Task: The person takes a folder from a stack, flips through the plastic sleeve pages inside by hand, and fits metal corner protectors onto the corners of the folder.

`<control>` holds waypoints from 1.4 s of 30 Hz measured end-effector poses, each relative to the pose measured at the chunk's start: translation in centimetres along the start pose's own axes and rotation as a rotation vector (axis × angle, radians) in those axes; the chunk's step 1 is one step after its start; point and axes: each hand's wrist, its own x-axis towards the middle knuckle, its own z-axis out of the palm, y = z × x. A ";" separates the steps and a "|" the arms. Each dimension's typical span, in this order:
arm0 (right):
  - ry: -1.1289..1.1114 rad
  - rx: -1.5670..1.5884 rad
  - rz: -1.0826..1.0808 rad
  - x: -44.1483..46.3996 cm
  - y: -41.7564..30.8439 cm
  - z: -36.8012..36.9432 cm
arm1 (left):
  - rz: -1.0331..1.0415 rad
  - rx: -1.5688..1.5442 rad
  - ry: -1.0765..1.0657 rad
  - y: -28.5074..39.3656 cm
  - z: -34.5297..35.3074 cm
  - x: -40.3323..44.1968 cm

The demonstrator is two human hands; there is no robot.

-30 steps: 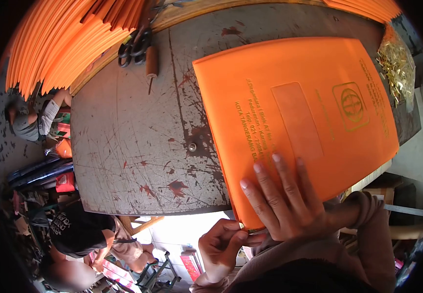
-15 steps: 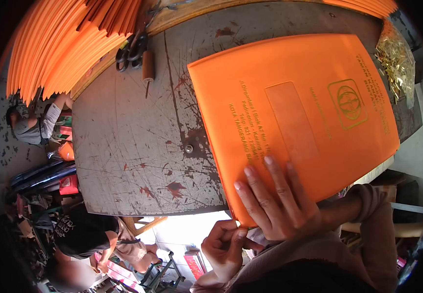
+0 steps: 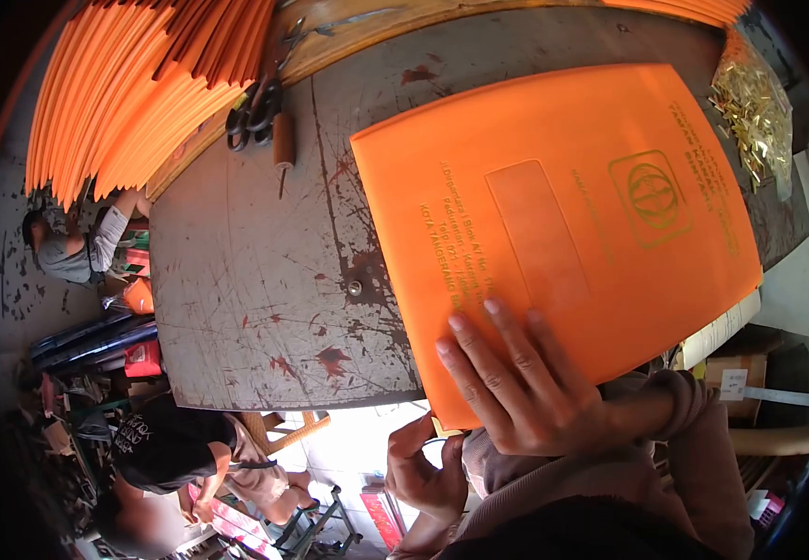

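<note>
An orange folder (image 3: 554,233) with printed lettering, a round emblem and a clear window lies at a slant on the scratched dark table (image 3: 255,280). My right hand (image 3: 526,383) rests flat on its lower part, fingers spread. Below the folder's lower left corner, just past the table edge, is my left hand (image 3: 428,471), with its fingers bent together at a small yellowish piece by that corner. What exactly the fingertips grip is too small to tell.
Stacked orange folders (image 3: 143,103) stand at the upper left, near black scissors (image 3: 255,112) and a wooden-handled awl (image 3: 283,145). A clear bag of gold strips (image 3: 754,112) lies at the right. Two people (image 3: 161,448) (image 3: 68,247) sit beyond the table.
The folder and my right hand have shifted slightly left in view. My left hand has turned a little, and its fingertips are now tucked closer beneath the folder's corner.
</note>
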 end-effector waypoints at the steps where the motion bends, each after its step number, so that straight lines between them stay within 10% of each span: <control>1: -0.002 0.008 0.000 0.0 0.1 0.0 | -0.002 0.003 0.001 0.1 -0.1 0.2; 7: 0.053 0.000 -0.025 -0.6 0.1 0.7 | 0.148 0.433 0.030 1.3 -0.5 0.9; 26: 0.408 0.088 -0.005 -0.3 -0.1 2.5 | 0.146 0.497 -0.119 3.1 -1.1 2.1; 42: 0.169 0.067 -0.115 -0.4 0.4 0.4 | 0.307 0.412 -0.282 2.8 -1.7 4.3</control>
